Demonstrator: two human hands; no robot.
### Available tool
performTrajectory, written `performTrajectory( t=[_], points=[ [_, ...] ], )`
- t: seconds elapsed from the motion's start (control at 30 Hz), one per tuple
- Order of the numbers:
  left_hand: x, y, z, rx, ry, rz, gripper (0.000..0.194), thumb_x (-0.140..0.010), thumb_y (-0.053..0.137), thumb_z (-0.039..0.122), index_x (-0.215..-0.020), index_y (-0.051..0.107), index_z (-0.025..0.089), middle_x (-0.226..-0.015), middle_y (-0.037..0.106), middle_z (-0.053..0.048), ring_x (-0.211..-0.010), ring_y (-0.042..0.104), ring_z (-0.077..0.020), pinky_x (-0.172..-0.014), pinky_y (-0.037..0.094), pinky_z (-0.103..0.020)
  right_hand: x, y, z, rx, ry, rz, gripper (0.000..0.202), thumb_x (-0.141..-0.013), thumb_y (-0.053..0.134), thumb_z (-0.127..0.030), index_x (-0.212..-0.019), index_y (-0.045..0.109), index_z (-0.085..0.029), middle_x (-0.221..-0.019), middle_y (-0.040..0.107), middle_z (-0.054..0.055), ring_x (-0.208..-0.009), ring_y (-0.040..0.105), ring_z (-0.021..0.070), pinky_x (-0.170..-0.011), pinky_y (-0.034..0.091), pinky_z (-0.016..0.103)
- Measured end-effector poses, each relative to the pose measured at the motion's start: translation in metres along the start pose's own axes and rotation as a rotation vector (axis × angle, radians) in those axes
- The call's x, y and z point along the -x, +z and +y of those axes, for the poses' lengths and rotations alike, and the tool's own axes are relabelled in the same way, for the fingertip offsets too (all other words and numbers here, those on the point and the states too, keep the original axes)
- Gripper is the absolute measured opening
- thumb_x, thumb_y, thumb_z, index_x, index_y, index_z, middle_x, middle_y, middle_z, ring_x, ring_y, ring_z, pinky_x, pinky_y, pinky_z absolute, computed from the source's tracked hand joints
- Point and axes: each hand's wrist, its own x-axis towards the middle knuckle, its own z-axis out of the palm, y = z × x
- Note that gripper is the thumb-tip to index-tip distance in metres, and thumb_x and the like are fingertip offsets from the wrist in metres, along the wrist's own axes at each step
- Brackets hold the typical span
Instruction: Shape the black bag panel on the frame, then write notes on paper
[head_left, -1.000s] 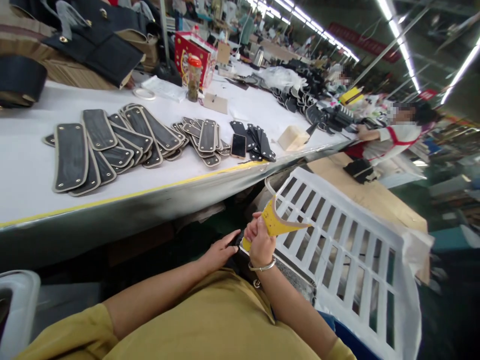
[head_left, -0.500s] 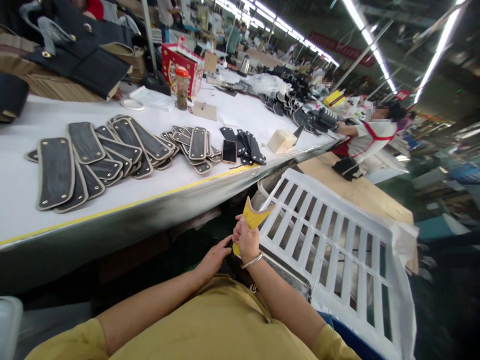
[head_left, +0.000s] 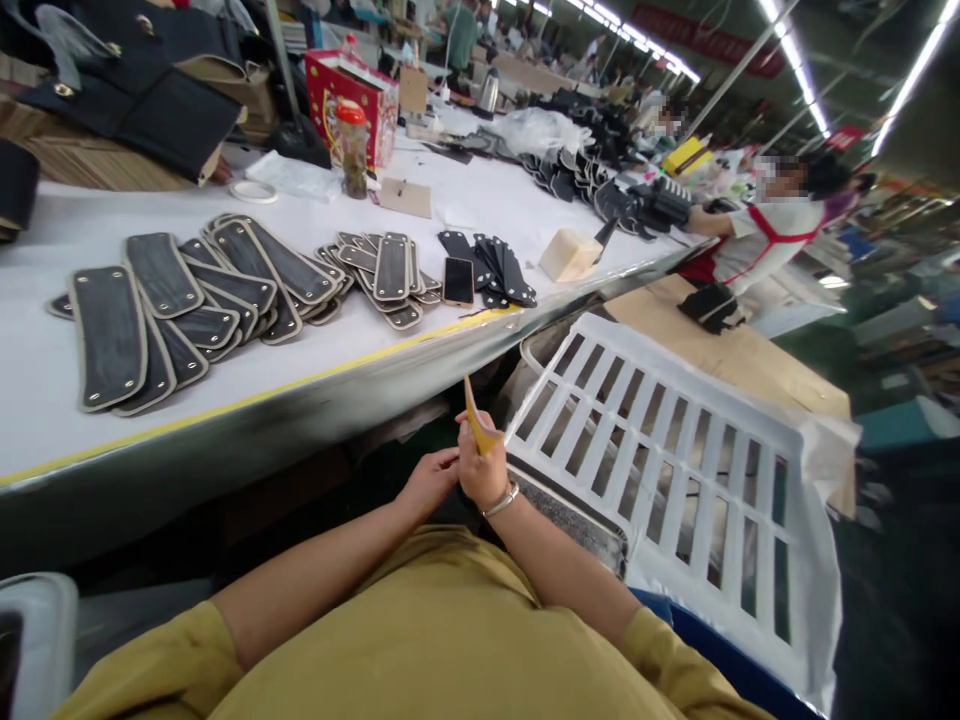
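Note:
A curved yellow piece (head_left: 481, 432) stands up out of my right hand (head_left: 482, 472), whose fingers are wrapped round it above my lap. My left hand (head_left: 431, 483) is close against the right one, its fingertips meeting the right hand's fingers; whether it pinches anything is hidden. On the white table (head_left: 300, 400) in front lie overlapping dark panels with pale edges (head_left: 111, 340), smaller panels of the same kind (head_left: 393, 268), and black pieces (head_left: 504, 272) beside a phone (head_left: 458, 281).
A white slatted rack (head_left: 675, 480) stands at my right, with cardboard (head_left: 727, 350) behind it. The table bears a foam block (head_left: 570, 255), a jar (head_left: 352, 150), a red box (head_left: 375, 110) and black bags (head_left: 142, 110). A person (head_left: 772, 235) works at the far right.
The yellow piece has turned from showing its broad face to nearly edge-on. My right hand has moved slightly left, and my left hand has come up against it. The view has shifted a little.

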Motion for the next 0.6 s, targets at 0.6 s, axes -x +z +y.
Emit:
performTrajectory(
  t=[0.6],
  points=[
    [0.018,0.011,0.014,-0.068,0.089,-0.207,0.058,-0.07,0.065,0.026,-0.124,0.047,0.015,-0.128,0.052,-0.011,-0.117,0.048,-0.0271,-0.103,0.033,-0.04,0.072,-0.139,-0.04,-0.58,0.125,0.528,0.014,-0.078,0.06,-0.03,-0.081,0.053,-0.018,-0.048,0.029,-0.011,-0.036,0.023,0.0034,-0.035,0.023,0.015]
  ],
)
